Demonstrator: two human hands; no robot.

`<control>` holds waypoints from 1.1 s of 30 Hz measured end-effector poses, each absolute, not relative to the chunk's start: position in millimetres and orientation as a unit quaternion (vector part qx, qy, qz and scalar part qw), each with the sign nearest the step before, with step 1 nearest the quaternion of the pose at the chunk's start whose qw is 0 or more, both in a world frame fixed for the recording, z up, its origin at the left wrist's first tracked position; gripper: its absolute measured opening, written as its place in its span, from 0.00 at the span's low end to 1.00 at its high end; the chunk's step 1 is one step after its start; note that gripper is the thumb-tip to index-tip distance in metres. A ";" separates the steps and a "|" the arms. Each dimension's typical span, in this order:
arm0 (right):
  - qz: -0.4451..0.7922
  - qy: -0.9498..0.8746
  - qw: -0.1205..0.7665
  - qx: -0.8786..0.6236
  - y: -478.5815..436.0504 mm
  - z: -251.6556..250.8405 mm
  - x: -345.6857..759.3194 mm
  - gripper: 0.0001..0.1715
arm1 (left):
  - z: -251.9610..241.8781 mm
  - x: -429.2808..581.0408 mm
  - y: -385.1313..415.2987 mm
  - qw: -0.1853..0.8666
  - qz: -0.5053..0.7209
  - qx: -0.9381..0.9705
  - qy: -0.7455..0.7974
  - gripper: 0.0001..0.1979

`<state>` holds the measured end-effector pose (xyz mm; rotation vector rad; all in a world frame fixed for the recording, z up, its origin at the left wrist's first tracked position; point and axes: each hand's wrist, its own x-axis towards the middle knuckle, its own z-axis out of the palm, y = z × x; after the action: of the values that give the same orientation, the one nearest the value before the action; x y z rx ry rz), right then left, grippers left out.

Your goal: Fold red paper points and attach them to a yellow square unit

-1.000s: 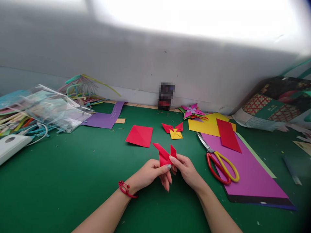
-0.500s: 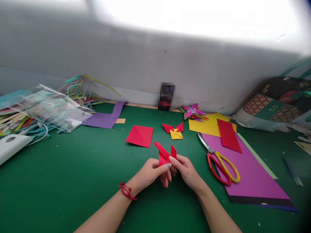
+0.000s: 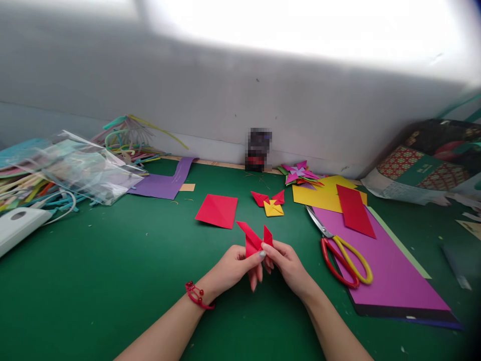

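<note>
Between my two hands is a piece of folded red paper (image 3: pixel 252 239), with two pointed flaps sticking up at its left and right. My left hand (image 3: pixel 237 265) pinches its lower left part, thumb in front. On the right side, my right hand (image 3: pixel 286 260) grips it with thumb and fingers, and both thumbs nearly meet at the lower edge. Some fingertips show beneath; the paper's back is hidden. Just beyond lies a flat red paper square (image 3: pixel 217 210). Beside that sit small folded red pieces (image 3: pixel 260 199) and a folded yellow square (image 3: pixel 274 208).
Scissors (image 3: pixel 338 253) with red and yellow handles lie on purple sheets (image 3: pixel 398 281) at right. A red strip (image 3: pixel 355 210), yellow paper (image 3: pixel 313 196) and folded stars (image 3: pixel 299 172) are behind. Pipe cleaners, a plastic bag (image 3: pixel 108 175) and a white device (image 3: pixel 22 226) occupy the left.
Almost nothing differs. The whole view has shifted very slightly, and both hands keep the same hold on the folded red paper.
</note>
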<state>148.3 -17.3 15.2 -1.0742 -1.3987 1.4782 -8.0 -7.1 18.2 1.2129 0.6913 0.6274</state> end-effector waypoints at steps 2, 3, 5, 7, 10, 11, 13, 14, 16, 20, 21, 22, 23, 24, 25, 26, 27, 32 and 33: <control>0.596 -0.552 0.405 -0.420 -18.0 16.4 148.0 0.18 | 18.5 -7.3 -6.7 0.722 0.306 0.535 0.314 0.20; 0.601 -0.550 0.404 -0.416 -18.4 17.0 147.8 0.18 | 18.4 -7.0 -6.5 0.720 0.314 0.532 0.316 0.19; 0.610 -0.545 0.404 -0.408 -19.0 17.7 147.4 0.18 | 18.2 -6.3 -6.4 0.711 0.318 0.539 0.320 0.18; 0.620 -0.538 0.408 -0.399 -19.2 17.6 147.4 0.18 | 18.9 -5.9 -6.5 0.701 0.314 0.555 0.319 0.18; 0.631 -0.531 0.408 -0.392 -18.9 15.8 148.7 0.18 | 22.1 -5.9 -7.7 0.691 0.315 0.570 0.313 0.17; 0.632 -0.530 0.407 -0.393 -18.7 14.9 149.4 0.18 | 23.3 -6.0 -8.3 0.692 0.313 0.571 0.311 0.16; 0.633 -0.531 0.401 -0.396 -18.4 13.2 150.8 0.19 | 25.0 -6.5 -9.5 0.699 0.306 0.569 0.308 0.13; 0.632 -0.532 0.398 -0.398 -18.2 12.5 151.4 0.19 | 25.4 -6.8 -10.1 0.703 0.303 0.565 0.309 0.12; 0.631 -0.534 0.393 -0.401 -18.1 12.0 152.0 0.20 | 25.4 -7.4 -10.9 0.709 0.299 0.559 0.310 0.10; 0.632 -0.542 0.387 -0.397 -17.7 14.0 152.0 0.19 | 26.6 -7.8 -11.2 0.711 0.300 0.560 0.300 0.08; 0.633 -0.545 0.384 -0.393 -17.6 14.9 151.9 0.19 | 27.4 -7.6 -11.2 0.711 0.300 0.563 0.296 0.08; 0.635 -0.548 0.381 -0.389 -17.6 15.8 151.8 0.19 | 28.3 -7.5 -11.3 0.711 0.298 0.566 0.293 0.08; 0.636 -0.551 0.378 -0.386 -17.5 16.5 151.7 0.19 | 29.0 -7.3 -11.4 0.711 0.295 0.568 0.291 0.08; 0.638 -0.553 0.374 -0.384 -17.6 17.2 151.6 0.19 | 29.4 -7.2 -11.5 0.711 0.293 0.570 0.290 0.08; 0.638 -0.554 0.371 -0.384 -17.7 17.6 151.5 0.19 | 29.4 -7.1 -11.6 0.711 0.291 0.571 0.290 0.08; 0.639 -0.554 0.368 -0.386 -17.9 17.8 151.4 0.19 | 28.9 -7.1 -11.7 0.712 0.291 0.569 0.290 0.08; 0.639 -0.554 0.366 -0.389 -18.2 17.8 151.1 0.19 | 28.1 -7.2 -11.6 0.714 0.293 0.566 0.290 0.08; 0.627 -0.550 0.370 -0.410 -20.6 17.7 148.7 0.22 | 24.4 -9.8 -10.1 0.722 0.308 0.542 0.301 0.06; 0.626 -0.549 0.368 -0.414 -21.1 17.9 148.3 0.23 | 24.4 -10.4 -9.8 0.724 0.306 0.540 0.301 0.06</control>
<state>148.3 -21.1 17.9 -1.0633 -1.4106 1.6071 -10.4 -9.8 24.4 1.1908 0.6649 0.6742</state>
